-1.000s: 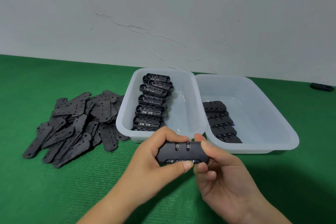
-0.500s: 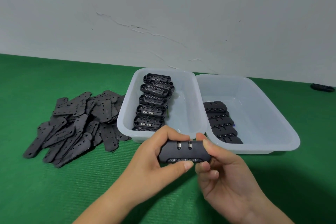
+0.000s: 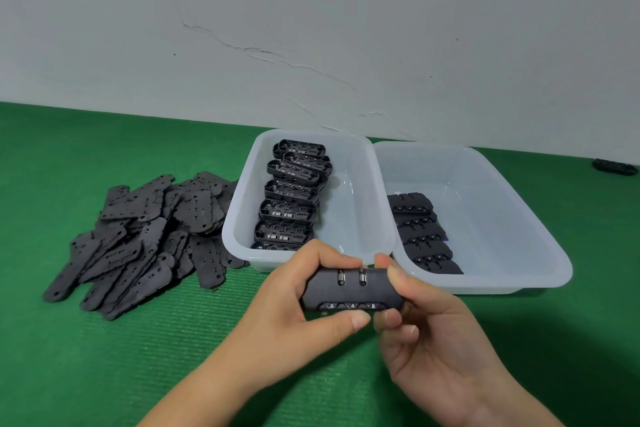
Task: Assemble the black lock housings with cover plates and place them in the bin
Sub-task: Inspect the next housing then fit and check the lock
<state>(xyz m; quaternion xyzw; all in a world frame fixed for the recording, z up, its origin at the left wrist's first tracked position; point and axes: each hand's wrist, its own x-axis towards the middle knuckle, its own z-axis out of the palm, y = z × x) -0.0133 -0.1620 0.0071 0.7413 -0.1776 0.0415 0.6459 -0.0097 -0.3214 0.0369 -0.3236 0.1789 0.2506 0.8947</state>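
A black lock housing [image 3: 349, 289] with number dials facing me is held above the green mat, in front of the two bins. My left hand [image 3: 294, 308] grips its left end, thumb under the dials. My right hand [image 3: 429, 333] pinches its right end. The left translucent bin [image 3: 349, 218] holds a row of several open black housings [image 3: 289, 198]. The right translucent bin [image 3: 502, 229] holds several closed black locks [image 3: 420, 236] along its left side. A heap of flat black cover plates [image 3: 145, 236] lies on the mat left of the bins.
A green mat [image 3: 104, 357] covers the table, and a white wall rises behind it. A small black part [image 3: 614, 166] lies at the far right edge near the wall.
Both hands keep the same hold on the lock housing; it has shifted only slightly. Nothing else has moved.
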